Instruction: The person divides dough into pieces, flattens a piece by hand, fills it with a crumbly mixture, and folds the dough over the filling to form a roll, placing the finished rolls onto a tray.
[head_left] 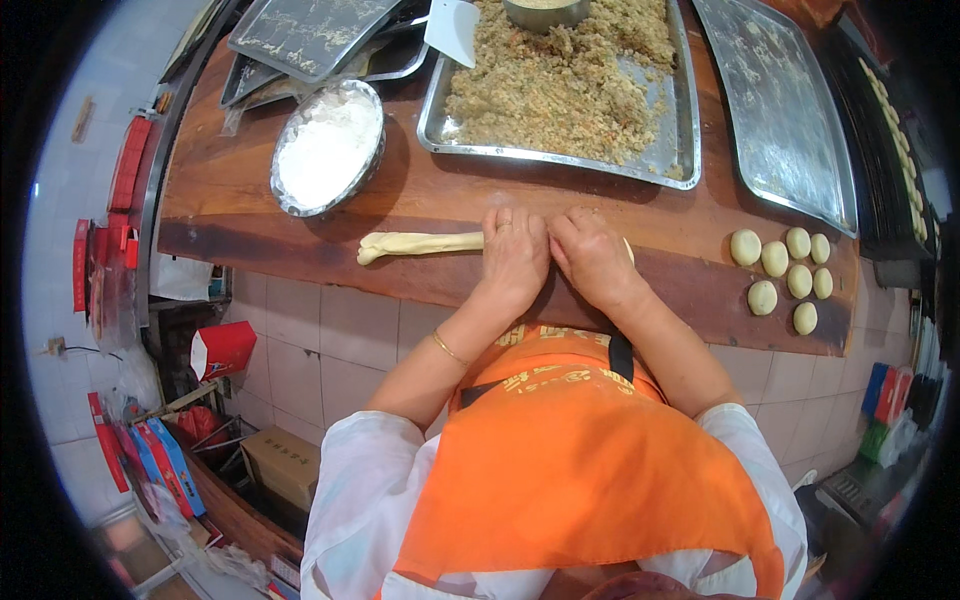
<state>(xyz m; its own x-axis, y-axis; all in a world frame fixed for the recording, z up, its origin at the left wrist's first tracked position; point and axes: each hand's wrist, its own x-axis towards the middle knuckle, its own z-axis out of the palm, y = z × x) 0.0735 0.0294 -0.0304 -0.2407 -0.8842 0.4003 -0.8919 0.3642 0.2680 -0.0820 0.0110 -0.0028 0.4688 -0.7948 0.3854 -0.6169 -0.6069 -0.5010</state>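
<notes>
A long pale dough rope lies crosswise near the wooden table's front edge, its left part exposed. My left hand has its fingers curled over the rope. Right beside it, my right hand is bent with fingers and thumb closed on the dough, a small end showing past it. Exactly what lies between the fingertips is hidden. Several round dough balls sit to the right of my hands on the wooden table.
A flour bowl stands left behind the rope. Beyond are a tray of crumbly filling with a white scraper, stacked metal trays at back left, and a metal sheet at right. Dark trays holding pale pieces line the right side.
</notes>
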